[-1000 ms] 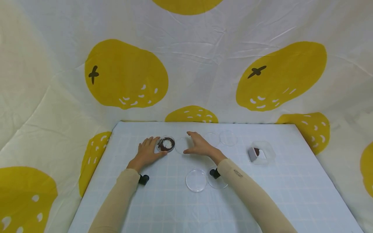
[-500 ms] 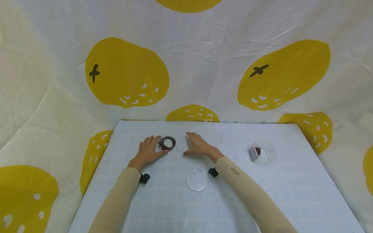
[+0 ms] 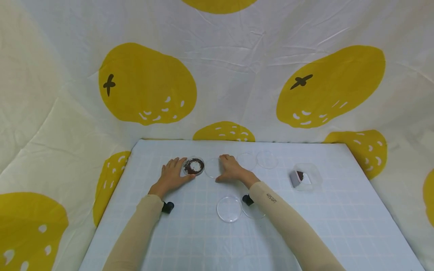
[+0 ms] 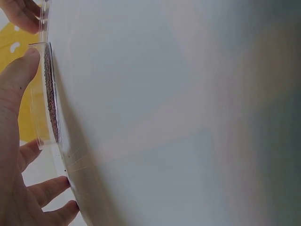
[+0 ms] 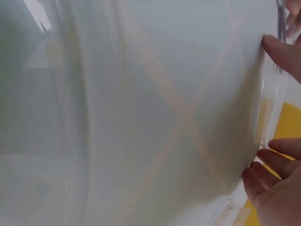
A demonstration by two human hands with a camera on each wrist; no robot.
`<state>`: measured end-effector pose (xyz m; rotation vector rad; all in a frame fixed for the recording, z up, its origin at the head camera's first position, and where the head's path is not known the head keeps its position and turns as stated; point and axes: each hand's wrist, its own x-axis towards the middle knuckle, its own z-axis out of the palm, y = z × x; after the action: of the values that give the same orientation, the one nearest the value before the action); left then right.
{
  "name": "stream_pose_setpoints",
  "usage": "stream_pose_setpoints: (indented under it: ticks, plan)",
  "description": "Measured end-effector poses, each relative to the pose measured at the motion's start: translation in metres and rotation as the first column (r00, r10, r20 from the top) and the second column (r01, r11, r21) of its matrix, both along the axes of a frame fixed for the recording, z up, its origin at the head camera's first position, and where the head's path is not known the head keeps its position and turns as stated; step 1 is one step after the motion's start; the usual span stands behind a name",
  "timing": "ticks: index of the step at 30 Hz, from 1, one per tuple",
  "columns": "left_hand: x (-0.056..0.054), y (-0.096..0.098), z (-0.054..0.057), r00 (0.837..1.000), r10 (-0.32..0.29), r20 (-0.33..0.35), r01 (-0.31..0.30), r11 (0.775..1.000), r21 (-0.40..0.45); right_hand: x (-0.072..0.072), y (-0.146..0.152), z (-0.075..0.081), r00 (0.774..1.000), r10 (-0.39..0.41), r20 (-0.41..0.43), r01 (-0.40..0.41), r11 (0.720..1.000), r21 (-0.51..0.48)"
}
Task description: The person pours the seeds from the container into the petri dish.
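Dish (image 4: 38, 108) was pinched by the left hand (image 3: 171, 177), best kept level lest grains (image 3: 188, 170) be shifted; right of it, a clear dish (image 3: 211, 168) was flanked by the spread right hand (image 3: 232, 169), contact unclear.

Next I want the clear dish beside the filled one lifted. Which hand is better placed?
Right, I'd say: the right hand spans the clear dish, while the left hand is occupied at the filled dish.
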<state>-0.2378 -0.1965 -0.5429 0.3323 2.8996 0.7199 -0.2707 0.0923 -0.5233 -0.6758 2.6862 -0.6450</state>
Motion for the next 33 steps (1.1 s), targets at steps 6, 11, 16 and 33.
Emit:
stream_pose_setpoints:
  ticks: [6, 11, 16, 33]
  plan:
    - [0.001, 0.001, 0.002, 1.000, 0.003, -0.003, -0.003, 1.000, -0.008, -0.001, -0.001, -0.001, 1.000, -0.008, -0.006, 0.008, 1.000, 0.026]
    - [0.001, 0.001, 0.002, 1.000, 0.001, -0.011, -0.001, 1.000, -0.006, -0.001, -0.002, 0.000, 1.000, -0.022, 0.005, 0.022, 0.999, 0.033]
    - [0.001, 0.002, 0.002, 1.000, -0.003, -0.015, 0.003, 1.000, -0.013, 0.002, -0.002, 0.003, 0.999, -0.037, 0.013, 0.037, 0.999, -0.014]
    - [0.002, 0.003, 0.004, 1.000, 0.007, 0.005, -0.007, 1.000, -0.012, 0.005, -0.002, 0.011, 0.998, -0.057, 0.028, 0.061, 0.984, -0.167]
